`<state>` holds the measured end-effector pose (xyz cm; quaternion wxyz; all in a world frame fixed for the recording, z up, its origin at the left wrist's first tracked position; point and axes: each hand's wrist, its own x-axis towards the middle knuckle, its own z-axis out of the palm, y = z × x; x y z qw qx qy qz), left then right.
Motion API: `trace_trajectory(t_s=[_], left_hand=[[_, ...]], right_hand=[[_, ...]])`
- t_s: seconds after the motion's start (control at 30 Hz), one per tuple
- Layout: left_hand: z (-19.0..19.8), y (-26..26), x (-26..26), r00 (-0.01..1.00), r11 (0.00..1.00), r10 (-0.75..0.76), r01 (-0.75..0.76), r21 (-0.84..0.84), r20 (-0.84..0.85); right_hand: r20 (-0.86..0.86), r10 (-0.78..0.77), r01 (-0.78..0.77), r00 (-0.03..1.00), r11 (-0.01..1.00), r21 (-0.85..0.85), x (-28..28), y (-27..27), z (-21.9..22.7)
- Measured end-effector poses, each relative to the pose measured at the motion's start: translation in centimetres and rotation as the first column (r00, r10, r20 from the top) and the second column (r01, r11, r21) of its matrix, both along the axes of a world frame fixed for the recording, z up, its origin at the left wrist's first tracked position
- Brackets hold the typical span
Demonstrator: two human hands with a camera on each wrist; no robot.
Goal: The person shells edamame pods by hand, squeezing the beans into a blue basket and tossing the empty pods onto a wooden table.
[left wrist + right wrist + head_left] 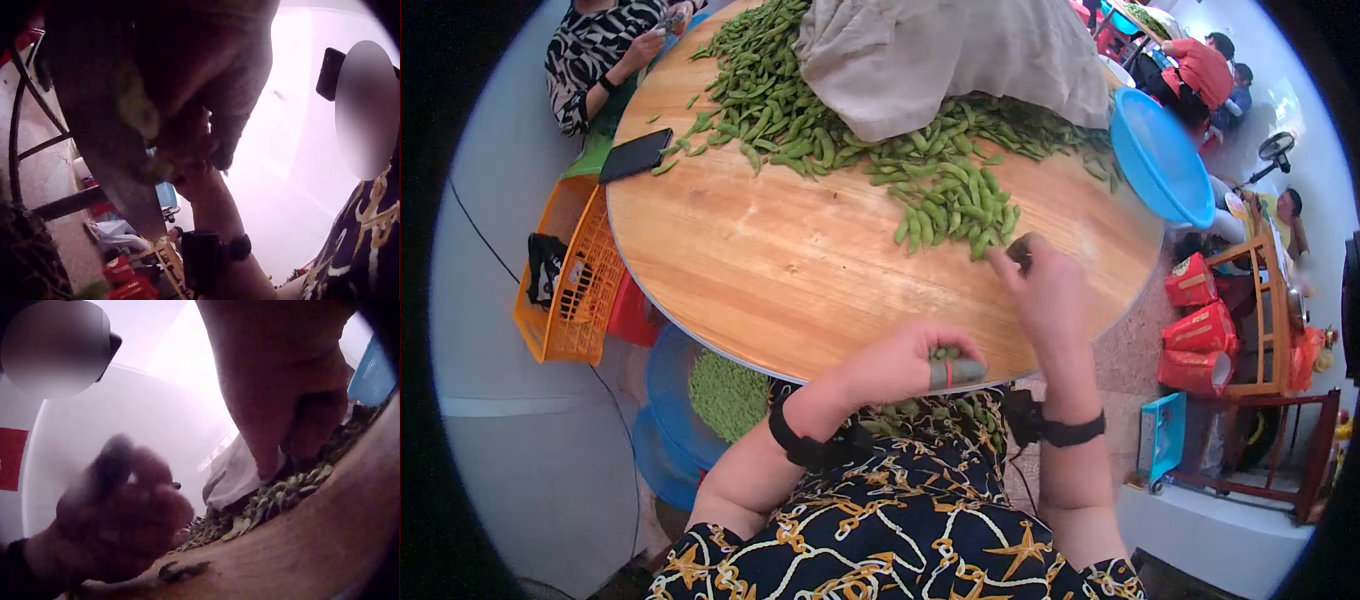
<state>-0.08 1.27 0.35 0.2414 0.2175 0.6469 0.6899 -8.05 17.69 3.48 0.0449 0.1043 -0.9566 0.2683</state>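
Note:
Green edamame pods (960, 205) lie in a loose heap on the round wooden table (800, 270). My right hand (1055, 290) reaches down to the near edge of that heap, fingertips right at the pods; a dark cover shows on one digit. I cannot tell whether it pinches a pod. My left hand (900, 362) is curled at the table's near edge and holds a few green edamame pods (945, 353). A grey cover with a red band (948, 374) wraps one of its digits. The right wrist view shows the right hand (294, 381) over the pods.
A grey cloth (960, 60) covers much of the heap. A black phone (637, 155) lies at the left edge, above an orange crate (575, 270). A blue basket (1162, 160) leans at the right. Shelled beans (728, 395) fill a blue basin below. Other people sit around.

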Motion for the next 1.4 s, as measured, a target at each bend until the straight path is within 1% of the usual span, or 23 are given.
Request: trace_trajectory(t_s=[0.07, 0.2, 0.27, 0.33, 0.37, 0.43, 0.47, 0.53, 0.6, 0.67, 0.7, 0.77, 0.8, 0.87, 0.9, 1.0, 1.03, 1.07, 1.13, 1.27, 1.33, 1.37, 1.4], left_hand=[[0.0, 0.3, 0.0, 0.948, 0.971, 0.214, -0.233, 0.055, 0.236], [0.9, 0.1, -0.5, 0.918, 0.934, 0.351, -0.356, -0.005, 0.186], [0.1, 0.1, -0.8, 0.845, 0.855, 0.492, -0.514, 0.065, 0.208], [-0.1, 0.1, -1.3, 0.845, 0.841, 0.513, -0.53, 0.109, 0.148], [0.0, 0.3, -1.4, 0.797, 0.786, 0.564, -0.598, 0.157, 0.216], [-0.9, 0.8, -1.8, 0.69, 0.66, 0.652, -0.72, 0.213, 0.313], [-1.2, 0.7, -1.8, 0.694, 0.662, 0.652, -0.717, 0.219, 0.305], [-0.9, -0.1, -1.7, 0.679, 0.646, 0.508, -0.707, 0.288, 0.53], [-1.8, -0.6, -1.6, 0.714, 0.626, 0.439, -0.679, 0.384, 0.546], [-2.0, -0.9, -1.5, 0.745, 0.595, 0.369, -0.649, 0.474, 0.556], [-1.8, -1.0, -1.4, 0.736, 0.587, 0.401, -0.663, 0.464, 0.545], [-1.8, -0.8, -1.6, 0.729, 0.579, 0.43, -0.676, 0.456, 0.534], [-1.9, -0.7, -1.6, 0.717, 0.564, 0.482, -0.694, 0.448, 0.504], [-1.9, -0.6, -2.0, 0.7, 0.547, 0.533, -0.713, 0.438, 0.475], [-1.8, -0.6, -2.1, 0.701, 0.559, 0.572, -0.714, 0.422, 0.427], [-1.4, -0.6, -2.0, 0.652, 0.525, 0.623, -0.758, 0.387, 0.432], [-1.4, -0.6, -1.7, 0.633, 0.498, 0.626, -0.774, 0.391, 0.455], [-1.2, -0.6, -1.3, 0.592, 0.471, 0.643, -0.806, 0.358, 0.486], [-0.8, -0.7, -1.5, 0.667, 0.52, 0.595, -0.745, 0.419, 0.448], [-1.3, -0.6, -1.3, 0.665, 0.534, 0.66, -0.742, 0.405, 0.349], [-1.5, -0.6, -1.3, 0.724, 0.685, 0.675, -0.687, 0.243, 0.143], [-1.2, -0.5, -1.2, 0.723, 0.685, 0.676, -0.688, 0.241, 0.143], [-0.3, -0.4, -1.2, 0.732, 0.656, 0.602, -0.681, 0.326, 0.32]], right_hand=[[-0.151, -0.038, 0.074, 0.988, 0.969, 0.236, 0.2, -1.3, -0.9], [-0.206, -0.024, 0.062, 0.978, 0.981, 0.182, 0.0, -1.6, -2.2], [-0.28, -0.007, 0.019, 0.96, 0.999, 0.039, 0.2, -0.9, -2.5], [-0.215, 0.025, -0.03, 0.976, 0.999, -0.021, 1.1, -0.8, -1.2], [-0.237, 0.024, -0.031, 0.971, 0.999, -0.028, 1.5, -0.9, -0.8], [-0.278, 0.261, -0.324, 0.924, 0.922, -0.212, 2.2, -1.2, -0.3], [-0.288, 0.259, -0.325, 0.922, 0.922, -0.211, 2.5, -1.3, -0.3], [-0.183, 0.337, -0.373, 0.924, 0.9, -0.226, 2.9, -1.2, -0.3], [-0.145, 0.386, -0.412, 0.911, 0.872, -0.266, 2.7, -1.0, -0.1], [-0.028, 0.472, -0.419, 0.881, 0.75, -0.512, 2.7, -1.1, 0.0], [-0.03, 0.469, -0.417, 0.882, 0.751, -0.512, 2.6, -1.2, -0.4], [0.18, 0.515, -0.295, 0.838, 0.705, -0.644, 2.6, -1.5, -1.4], [0.18, 0.513, -0.294, 0.84, 0.707, -0.644, 2.8, -1.6, -1.4], [0.347, 0.551, -0.134, 0.759, 0.653, -0.746, 3.0, -1.7, -1.3], [0.417, 0.618, -0.088, 0.667, 0.62, -0.779, 3.0, -1.5, -1.8], [0.441, 0.698, -0.033, 0.564, 0.553, -0.832, 2.6, -1.0, -0.4], [0.386, 0.77, -0.011, 0.508, 0.453, -0.891, 2.4, -0.9, -1.4], [0.412, 0.783, 0.015, 0.465, 0.458, -0.889, 2.6, -0.9, -1.7], [0.426, 0.762, 0.025, 0.487, 0.476, -0.879, 2.5, -1.0, -1.6], [0.439, 0.733, 0.085, 0.52, 0.467, -0.88, 2.8, -1.6, -1.5], [0.425, 0.684, 0.056, 0.593, 0.491, -0.869, 2.8, -1.7, -1.8], [0.425, 0.685, 0.058, 0.592, 0.49, -0.87, 2.9, -1.6, -1.7], [0.459, 0.703, 0.134, 0.543, 0.467, -0.874, 3.0, -1.4, -1.6]])
